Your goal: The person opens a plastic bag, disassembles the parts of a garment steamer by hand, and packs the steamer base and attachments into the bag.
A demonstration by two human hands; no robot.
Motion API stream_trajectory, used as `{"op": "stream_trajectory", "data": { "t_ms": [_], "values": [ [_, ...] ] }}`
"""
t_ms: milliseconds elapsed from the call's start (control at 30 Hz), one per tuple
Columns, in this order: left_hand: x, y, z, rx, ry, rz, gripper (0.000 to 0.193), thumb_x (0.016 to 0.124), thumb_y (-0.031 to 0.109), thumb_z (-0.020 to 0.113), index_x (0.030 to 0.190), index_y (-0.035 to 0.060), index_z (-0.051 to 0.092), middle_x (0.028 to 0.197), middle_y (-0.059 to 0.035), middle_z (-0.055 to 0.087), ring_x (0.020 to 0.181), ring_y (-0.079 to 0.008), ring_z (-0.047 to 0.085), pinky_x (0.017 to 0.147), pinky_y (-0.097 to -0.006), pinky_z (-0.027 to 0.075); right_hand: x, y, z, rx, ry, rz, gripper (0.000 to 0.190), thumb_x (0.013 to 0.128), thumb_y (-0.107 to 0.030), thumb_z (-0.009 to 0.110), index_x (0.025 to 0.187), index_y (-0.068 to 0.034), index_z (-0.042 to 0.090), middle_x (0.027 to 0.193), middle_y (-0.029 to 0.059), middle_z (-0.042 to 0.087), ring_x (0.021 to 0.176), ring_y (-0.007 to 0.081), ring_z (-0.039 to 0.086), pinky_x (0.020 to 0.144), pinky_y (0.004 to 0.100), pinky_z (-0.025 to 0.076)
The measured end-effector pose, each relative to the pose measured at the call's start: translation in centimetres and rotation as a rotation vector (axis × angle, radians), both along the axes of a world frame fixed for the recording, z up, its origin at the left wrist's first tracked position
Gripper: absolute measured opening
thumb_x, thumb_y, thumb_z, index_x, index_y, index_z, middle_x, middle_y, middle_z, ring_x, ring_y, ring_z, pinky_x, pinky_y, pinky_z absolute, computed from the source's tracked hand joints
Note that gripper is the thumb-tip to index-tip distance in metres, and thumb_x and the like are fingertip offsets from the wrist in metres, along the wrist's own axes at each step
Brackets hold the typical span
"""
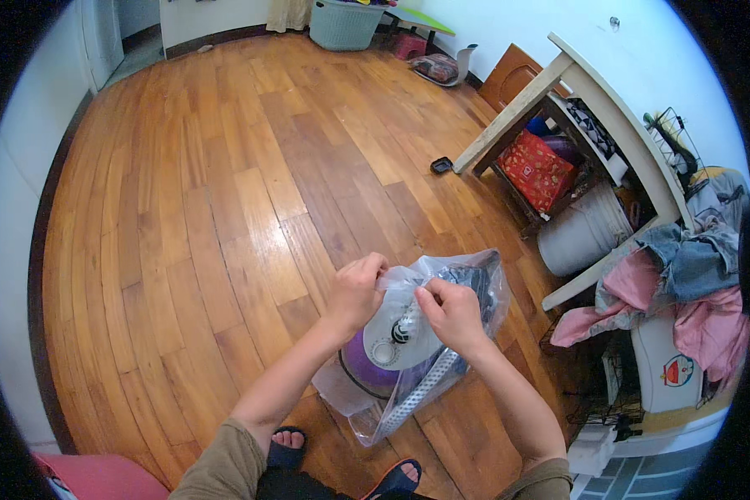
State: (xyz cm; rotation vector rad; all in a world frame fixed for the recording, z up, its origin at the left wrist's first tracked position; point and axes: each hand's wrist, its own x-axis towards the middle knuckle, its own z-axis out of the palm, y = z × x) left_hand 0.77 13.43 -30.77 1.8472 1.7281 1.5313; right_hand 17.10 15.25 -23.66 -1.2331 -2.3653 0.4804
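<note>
A clear plastic bag (pixel 499 284) is stretched in front of me, just above the floor. My left hand (pixel 357 292) pinches its upper edge on the left. To the right, my right hand (pixel 451 312) grips the same gathered edge between thumb and fingers. Below my hands is a purple-and-white appliance (pixel 370 365) with a round dial; what kind it is I cannot tell. A white perforated strip (pixel 415 390) and dark blue contents (pixel 484 294) show through the plastic. The bag covers part of the appliance.
A worn wooden table (pixel 503 115) stands on the right, with a red bag (pixel 535 169) and a grey bucket (pixel 578 234) beneath. Clothes (pixel 694 262) hang beside it. A small black tray (pixel 441 165) lies on the plank floor (pixel 181 250). A basket (pixel 345 26) stands far back.
</note>
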Motion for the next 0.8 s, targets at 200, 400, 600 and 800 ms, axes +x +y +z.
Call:
{"op": "stream_trajectory", "data": {
  "t_ms": [200,400,600,800],
  "values": [
    [-0.5,-2.2,1.7,-0.090,-0.148,-0.095,0.018,0.074,0.009,0.063,0.089,0.0044,0.056,0.077,-0.0121,0.060,0.073,-0.0248,0.061,0.064,-0.0338,0.047,0.2,-4.5,1.3,0.069,-0.116,-0.059,0.040,0.078,-0.041,0.060,0.060,-0.007,0.053,0.055,0.0113,0.057,0.050,0.0277,0.057,0.048,0.0379,0.044],
    [-2.3,-5.3,-7.4,-0.143,0.012,0.086,0.059,0.071,0.016,0.068,0.118,-0.0041,0.041,0.115,-0.0221,0.048,0.106,-0.0329,0.048,0.090,-0.0363,0.039,1.0,-12.3,-3.6,0.027,-0.487,0.100,0.043,0.069,-0.048,0.062,0.056,-0.008,0.059,0.053,0.0083,0.057,0.049,0.0229,0.059,0.046,0.0361,0.046],
    [-4.5,-8.4,-15.5,-0.696,-0.711,-0.234,0.032,0.086,0.021,0.055,0.108,-0.0017,0.052,0.099,-0.0114,0.055,0.096,-0.0195,0.052,0.084,-0.0336,0.041,1.9,-12.2,-6.2,-0.009,-0.384,0.055,0.008,0.063,-0.011,0.056,0.060,-0.006,0.061,0.061,0.0098,0.061,0.056,0.0230,0.063,0.049,0.0360,0.048],
    [-2.0,-7.8,-14.5,-0.719,-0.314,-0.458,0.028,0.091,0.023,0.045,0.077,0.0000,0.055,0.064,-0.0058,0.051,0.063,-0.0176,0.050,0.061,-0.0347,0.042,2.6,-12.0,-6.8,0.015,-0.264,0.006,0.009,0.064,-0.012,0.056,0.062,-0.005,0.061,0.060,0.0106,0.061,0.056,0.0220,0.063,0.047,0.0364,0.048]
  ]
}}
